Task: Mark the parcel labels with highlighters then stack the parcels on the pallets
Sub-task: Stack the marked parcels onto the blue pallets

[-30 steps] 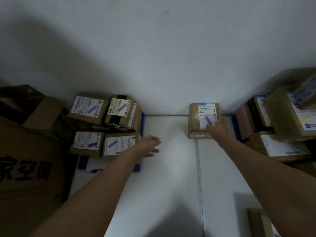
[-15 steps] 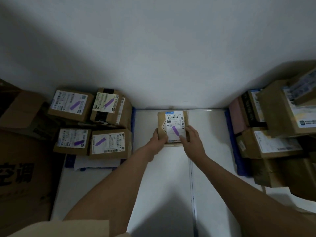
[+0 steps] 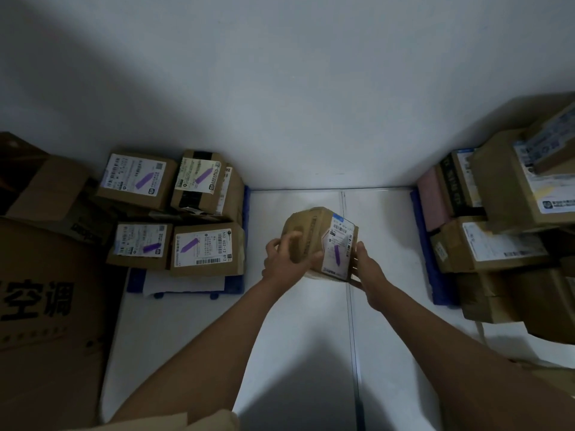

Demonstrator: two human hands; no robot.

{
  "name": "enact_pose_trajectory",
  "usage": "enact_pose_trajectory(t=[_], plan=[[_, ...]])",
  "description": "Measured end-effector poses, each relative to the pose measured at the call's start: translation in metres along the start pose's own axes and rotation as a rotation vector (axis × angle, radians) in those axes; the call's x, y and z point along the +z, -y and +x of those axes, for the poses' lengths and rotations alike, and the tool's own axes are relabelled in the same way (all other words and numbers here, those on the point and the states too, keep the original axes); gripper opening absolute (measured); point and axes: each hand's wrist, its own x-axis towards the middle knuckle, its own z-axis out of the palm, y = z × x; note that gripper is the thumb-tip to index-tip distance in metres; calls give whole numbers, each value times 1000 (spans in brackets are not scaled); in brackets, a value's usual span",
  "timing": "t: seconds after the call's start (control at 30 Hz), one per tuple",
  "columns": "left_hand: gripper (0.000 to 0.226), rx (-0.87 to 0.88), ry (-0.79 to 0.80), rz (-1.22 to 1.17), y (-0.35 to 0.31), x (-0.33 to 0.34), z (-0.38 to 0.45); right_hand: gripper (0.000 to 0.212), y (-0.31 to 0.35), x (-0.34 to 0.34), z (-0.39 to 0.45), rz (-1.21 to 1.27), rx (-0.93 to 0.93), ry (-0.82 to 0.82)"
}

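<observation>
The left blue pallet (image 3: 245, 213) carries four brown parcels (image 3: 205, 251), each with a white label bearing a purple highlighter stroke. A large printed carton (image 3: 46, 321) stands just left of this pallet. The right blue pallet (image 3: 424, 244) carries a taller stack of cartons (image 3: 497, 244); no highlighter strokes are discernible on their labels.

The held parcel (image 3: 314, 234) is above the white floor (image 3: 295, 321) between the pallets, tilted, label facing right with a purple stroke. The left hand (image 3: 287, 259) grips its left face, fingers curled over the cardboard. The right hand (image 3: 368, 272) clamps its lower right edge, thumb beside the label.

Open floor extends from the wall (image 3: 280, 88) between both pallet edges.
</observation>
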Motion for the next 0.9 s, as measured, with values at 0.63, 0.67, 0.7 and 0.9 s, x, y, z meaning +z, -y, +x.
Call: enact_pose_trajectory(t=[0.63,0.67,0.7,0.9], plan=[[79,-44,152,-439,10,-51,-66,66,8,15,-57,248,-47,-194],[73,-30,154,-485,13,-61,-73,66,10,21,-61,245,-51,-187],[69,-19,149,-533,18,-72,-80,66,13,27,-64,240,-55,-172],[71,61,-15,-786,63,-139,-115,68,25,77,-87,216,-114,-54]])
